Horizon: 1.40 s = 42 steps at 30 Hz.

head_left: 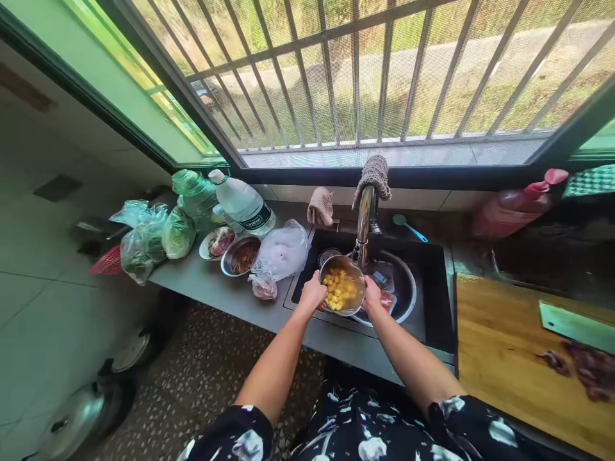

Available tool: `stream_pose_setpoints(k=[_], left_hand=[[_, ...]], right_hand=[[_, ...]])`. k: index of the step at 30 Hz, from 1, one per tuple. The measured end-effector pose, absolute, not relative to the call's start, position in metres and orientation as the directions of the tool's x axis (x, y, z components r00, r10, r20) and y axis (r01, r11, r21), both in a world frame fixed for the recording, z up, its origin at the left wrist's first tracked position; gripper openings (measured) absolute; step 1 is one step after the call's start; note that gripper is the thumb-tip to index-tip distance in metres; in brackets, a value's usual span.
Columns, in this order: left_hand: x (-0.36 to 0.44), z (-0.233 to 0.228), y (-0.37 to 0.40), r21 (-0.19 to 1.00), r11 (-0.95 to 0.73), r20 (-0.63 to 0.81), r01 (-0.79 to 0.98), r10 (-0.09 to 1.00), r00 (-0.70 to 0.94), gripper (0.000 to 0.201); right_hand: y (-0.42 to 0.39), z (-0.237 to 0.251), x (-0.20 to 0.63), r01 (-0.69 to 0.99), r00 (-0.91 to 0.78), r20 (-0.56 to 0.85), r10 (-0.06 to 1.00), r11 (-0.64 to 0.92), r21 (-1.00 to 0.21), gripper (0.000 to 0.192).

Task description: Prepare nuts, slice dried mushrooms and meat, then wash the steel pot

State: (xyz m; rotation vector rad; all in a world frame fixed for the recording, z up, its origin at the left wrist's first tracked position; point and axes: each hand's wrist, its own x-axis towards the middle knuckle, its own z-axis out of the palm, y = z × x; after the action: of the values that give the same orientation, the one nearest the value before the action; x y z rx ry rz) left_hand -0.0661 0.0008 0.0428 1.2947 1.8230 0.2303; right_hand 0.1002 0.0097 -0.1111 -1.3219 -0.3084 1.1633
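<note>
here both hands, left hand and right hand, grip the rim of a steel bowl of yellow pieces, held over the sink under the faucet; rinsing looks midway, no water stream discernible, meat waits on cutting board.

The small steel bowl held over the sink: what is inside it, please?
The small steel bowl, held by the left hand and right hand under the metal tap, contains yellow round pieces, apparently in water. The bowl's bottom is covered by them.
</note>
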Motion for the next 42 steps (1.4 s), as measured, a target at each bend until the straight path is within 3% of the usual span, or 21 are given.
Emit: stream_pose_setpoints(k=[10, 12, 13, 15, 17, 20, 24, 30, 37, 42], left_hand=[[-0.057, 0.049, 0.010, 0.571, 0.433, -0.513, 0.697, 0.851, -0.109, 0.057], [-0.057, 0.049, 0.011, 0.570, 0.443, -0.525, 0.692, 0.844, -0.109, 0.054], [-0.058, 0.048, 0.011, 0.572, 0.450, -0.529, 0.686, 0.841, -0.110, 0.053], [-0.057, 0.047, 0.011, 0.576, 0.457, -0.533, 0.678, 0.839, -0.112, 0.050], [-0.057, 0.046, 0.010, 0.581, 0.448, -0.520, 0.680, 0.847, -0.113, 0.049], [-0.056, 0.044, 0.008, 0.594, 0.421, -0.493, 0.686, 0.864, -0.103, 0.051], [-0.056, 0.045, 0.005, 0.612, 0.425, -0.498, 0.667, 0.862, -0.093, 0.057], [-0.054, 0.053, 0.001, 0.610, 0.507, -0.551, 0.609, 0.824, -0.133, 0.060], [-0.049, 0.051, -0.003, 0.614, 0.488, -0.543, 0.620, 0.831, -0.117, 0.059], [-0.047, 0.045, -0.004, 0.627, 0.521, -0.566, 0.579, 0.815, -0.120, 0.062]], right_hand=[[0.014, -0.092, 0.105, -0.121, 0.581, -0.204, 0.788, -0.164, -0.979, 0.042], [0.010, -0.077, 0.107, 0.098, 0.561, -0.062, 0.826, -0.141, -0.985, 0.036], [0.007, -0.068, 0.107, 0.279, 0.497, 0.041, 0.867, -0.114, -0.953, 0.033], [0.004, -0.049, 0.103, 0.645, 0.196, 0.181, 0.964, 0.012, -0.764, 0.028], [0.005, -0.032, 0.095, 0.812, -0.140, 0.126, 0.982, 0.186, -0.552, 0.027], [0.011, -0.016, 0.083, 0.860, -0.356, 0.005, 0.935, 0.329, -0.391, 0.027], [0.015, -0.009, 0.074, 0.882, -0.386, -0.032, 0.922, 0.359, -0.305, 0.029], [0.014, -0.012, 0.069, 0.899, -0.363, -0.108, 0.925, 0.318, -0.302, 0.027], [0.013, -0.017, 0.062, 0.916, -0.310, -0.158, 0.937, 0.250, -0.315, 0.025], [0.011, -0.021, 0.061, 0.922, -0.236, -0.133, 0.963, 0.179, -0.342, 0.022]])
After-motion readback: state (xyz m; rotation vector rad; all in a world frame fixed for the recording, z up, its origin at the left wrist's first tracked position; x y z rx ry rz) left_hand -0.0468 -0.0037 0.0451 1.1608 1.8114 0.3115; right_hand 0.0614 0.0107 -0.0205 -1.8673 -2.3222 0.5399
